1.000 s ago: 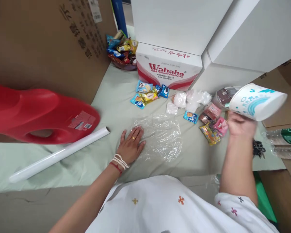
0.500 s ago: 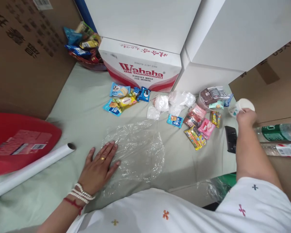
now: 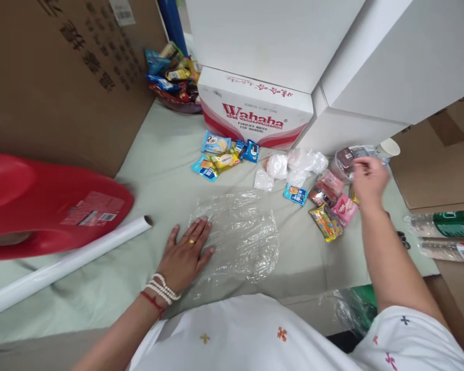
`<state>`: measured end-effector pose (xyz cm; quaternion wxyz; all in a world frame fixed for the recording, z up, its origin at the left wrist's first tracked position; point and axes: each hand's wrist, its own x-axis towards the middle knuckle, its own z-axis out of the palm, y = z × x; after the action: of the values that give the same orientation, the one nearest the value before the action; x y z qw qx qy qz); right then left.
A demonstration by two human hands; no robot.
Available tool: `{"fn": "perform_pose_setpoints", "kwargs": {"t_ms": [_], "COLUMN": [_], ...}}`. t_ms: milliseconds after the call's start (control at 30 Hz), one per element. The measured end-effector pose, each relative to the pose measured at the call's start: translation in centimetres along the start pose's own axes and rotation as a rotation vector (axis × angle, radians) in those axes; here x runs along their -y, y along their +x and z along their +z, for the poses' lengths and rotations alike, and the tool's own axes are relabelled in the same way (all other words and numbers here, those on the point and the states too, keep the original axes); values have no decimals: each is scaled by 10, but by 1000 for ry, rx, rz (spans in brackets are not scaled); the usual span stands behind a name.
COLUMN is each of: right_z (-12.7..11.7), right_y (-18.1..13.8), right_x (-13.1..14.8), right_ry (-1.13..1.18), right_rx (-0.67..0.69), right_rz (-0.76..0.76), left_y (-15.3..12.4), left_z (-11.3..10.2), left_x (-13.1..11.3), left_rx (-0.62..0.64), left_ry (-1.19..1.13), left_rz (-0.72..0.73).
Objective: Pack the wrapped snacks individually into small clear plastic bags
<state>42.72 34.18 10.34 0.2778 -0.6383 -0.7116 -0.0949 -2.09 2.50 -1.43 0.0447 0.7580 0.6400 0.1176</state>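
Note:
My left hand lies flat with spread fingers on the left edge of a clear plastic bag on the cloth. The bag is flattened and wrinkled. My right hand is raised over the right side, its fingertips drawn together beside a clear tub of packaged snacks. Whether the fingertips grip anything is hidden. Just behind that hand stands a white paper cup, apart from it. Pink snack packs and yellow snack packs lie left of my right forearm.
Small wrapped snacks and white plastic-wrapped bundles lie before a Wahaha carton. A snack basket stands at the back. Left are a red plastic container and a white tube; bottles lie right.
My right hand has let go of the paper cup and moved left towards the tub. The cup now stands behind the tub. My left hand stays on the bag; the view has shifted left.

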Motion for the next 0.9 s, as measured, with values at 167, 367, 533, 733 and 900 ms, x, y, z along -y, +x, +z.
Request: {"fn": "perform_pose_setpoints", "kwargs": {"t_ms": [167, 367, 533, 733, 900], "right_z": [58, 82, 64, 45, 39], "right_y": [-35, -50, -25, 12, 32], "right_x": [141, 182, 131, 92, 168], "right_ry": [233, 20, 65, -133, -202], "right_rx": [544, 687, 473, 528, 327], "right_rz": [-391, -386, -347, -187, -239], "left_y": [-1, -3, -4, -3, -4], "left_z": [-1, -3, -3, -7, -10], "left_x": [-3, -5, -4, -6, -6], "left_rx": [5, -11, -18, 2, -4], "left_ry": [-13, -43, -71, -95, -111], "left_rz": [-29, -57, -49, -81, -84]}}
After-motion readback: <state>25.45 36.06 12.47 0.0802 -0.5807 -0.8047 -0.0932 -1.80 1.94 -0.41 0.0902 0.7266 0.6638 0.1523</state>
